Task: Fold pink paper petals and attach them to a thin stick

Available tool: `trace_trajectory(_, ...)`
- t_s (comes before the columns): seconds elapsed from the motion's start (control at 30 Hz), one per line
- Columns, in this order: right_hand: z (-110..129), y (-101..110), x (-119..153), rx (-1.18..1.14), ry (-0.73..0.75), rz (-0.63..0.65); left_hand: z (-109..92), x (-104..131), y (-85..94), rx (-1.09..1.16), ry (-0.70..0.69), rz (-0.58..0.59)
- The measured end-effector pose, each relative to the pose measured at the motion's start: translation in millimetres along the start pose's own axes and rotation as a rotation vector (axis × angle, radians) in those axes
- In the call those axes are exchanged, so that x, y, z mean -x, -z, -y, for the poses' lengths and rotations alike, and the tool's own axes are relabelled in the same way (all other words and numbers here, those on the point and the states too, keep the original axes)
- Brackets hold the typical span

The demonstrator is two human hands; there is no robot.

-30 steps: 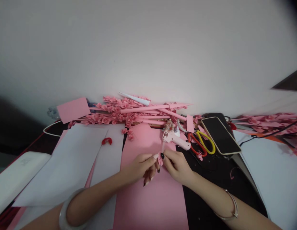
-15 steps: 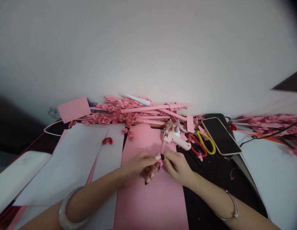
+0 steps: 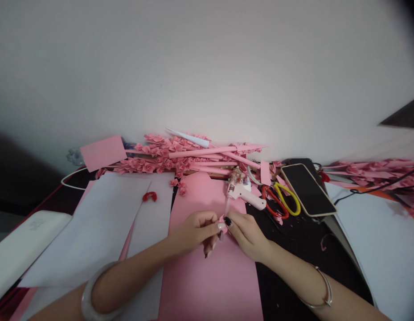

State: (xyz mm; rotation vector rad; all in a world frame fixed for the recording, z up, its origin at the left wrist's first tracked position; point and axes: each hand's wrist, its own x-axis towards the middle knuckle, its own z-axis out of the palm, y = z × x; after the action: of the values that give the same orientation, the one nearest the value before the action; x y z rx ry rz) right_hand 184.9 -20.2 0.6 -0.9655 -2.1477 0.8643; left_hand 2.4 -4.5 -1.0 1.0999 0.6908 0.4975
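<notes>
Over a pink paper sheet (image 3: 210, 276), my left hand (image 3: 202, 231) and my right hand (image 3: 247, 232) meet at the fingertips. Between them is a small pink paper piece (image 3: 222, 220), pinched by both hands. Its lower part is partly hidden by the fingers. Just beyond my hands lies a pale pink glue gun (image 3: 248, 196), its glue stick pointing down toward my fingertips. A small cluster of pink paper flowers (image 3: 182, 187) rests at the sheet's upper left edge.
White sheets (image 3: 89, 223) and a red curled piece (image 3: 149, 196) lie left. Pink flower stems (image 3: 160, 154) line the wall. Red-and-yellow-handled scissors (image 3: 287, 198), a phone (image 3: 309, 189) and more white paper (image 3: 387, 249) are on the right. A white device (image 3: 33, 245) sits far left.
My left fingers have shifted slightly and curled in, with the thumb a little lower; more of the pink piece shows. My right hand has barely moved.
</notes>
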Motion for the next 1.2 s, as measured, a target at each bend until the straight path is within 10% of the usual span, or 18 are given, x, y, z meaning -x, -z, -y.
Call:
trace_trajectory(0.63,-2.6,-0.5,-6.4,-0.395,-0.285,0.014,4.0,3.3,15.5,-1.068,-0.63,-0.296)
trace_trajectory(0.83,-6.5,0.3,-9.3,-0.518,-0.336,0.011,5.7,0.0,11.9,-0.808,-0.458,-0.39)
trace_trajectory(1.2,-6.3,-2.6,-5.9,-0.068,-0.233,-0.119,-1.9,-4.3,3.6,-0.087,-0.225,-0.325)
